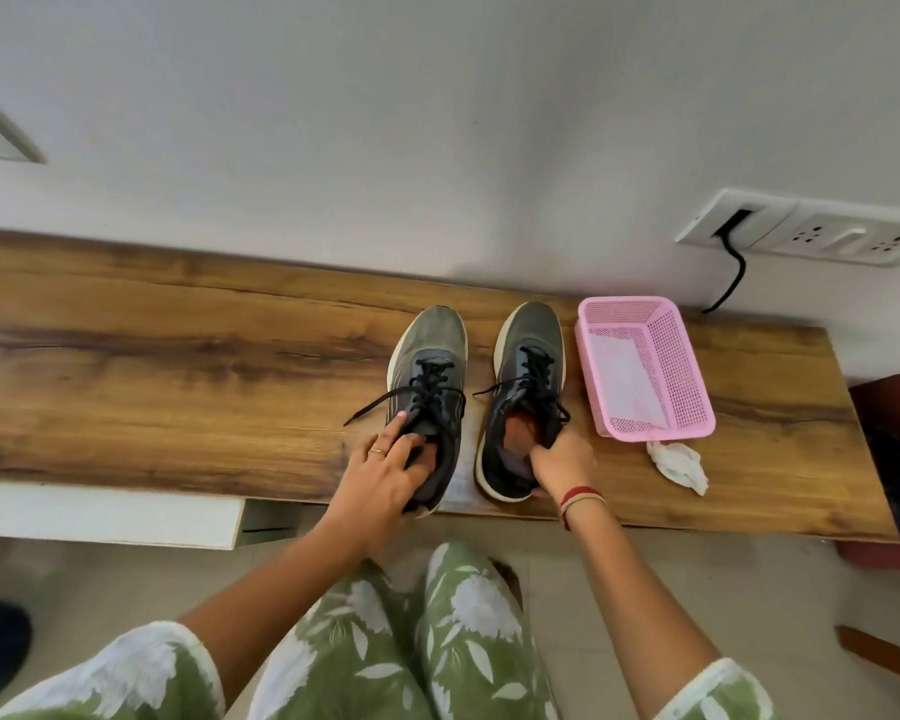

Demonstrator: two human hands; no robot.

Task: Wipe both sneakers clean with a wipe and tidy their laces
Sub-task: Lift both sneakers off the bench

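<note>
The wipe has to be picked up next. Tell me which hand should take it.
Right. The crumpled wipe lies on the bench just beside the right hand, which grips the right sneaker by its collar. The left hand holds the left sneaker, farther away.

Under your left hand (385, 475), the left sneaker (427, 350) is grey with black laces (430, 387). The right sneaker (531, 345) in your right hand (562, 459) matches and shows an orange insole (520, 433). Right of that hand, the mesh basket (684, 376) is pink and the wipe (679, 462) white. Beneath both hands, the bench (178, 356) is brown with dark grain.
</note>
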